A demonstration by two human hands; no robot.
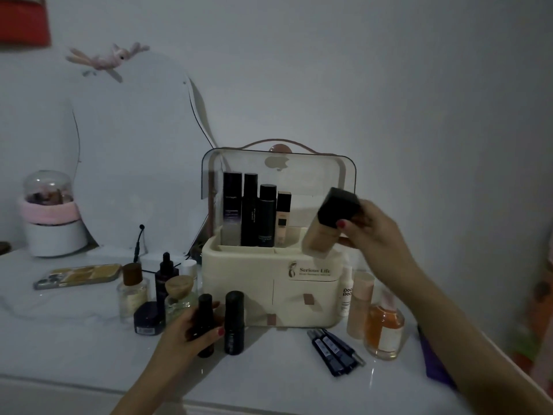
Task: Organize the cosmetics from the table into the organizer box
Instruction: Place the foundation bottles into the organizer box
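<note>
The cream organizer box [311,295] stands mid-table with its clear lid [329,175] raised. Several dark bottles [250,209] and a beige tube stand upright in its top compartment. My right hand [375,232] holds a beige foundation bottle with a black cap [326,226], tilted, over the box's right side. My left hand [187,333] is wrapped around a small black bottle [206,319] standing on the table in front of the box. Another black bottle [234,322] stands just right of it, untouched.
Left of the box stand perfume bottles [131,290], a dropper bottle [165,280] and a dark jar [149,319]. Right of it stand a peach tube [359,304], a white tube and an orange bottle [384,327]. Dark pencils [335,351] lie in front. A phone [79,275], mirror [134,163] and domed holder [51,214] sit behind.
</note>
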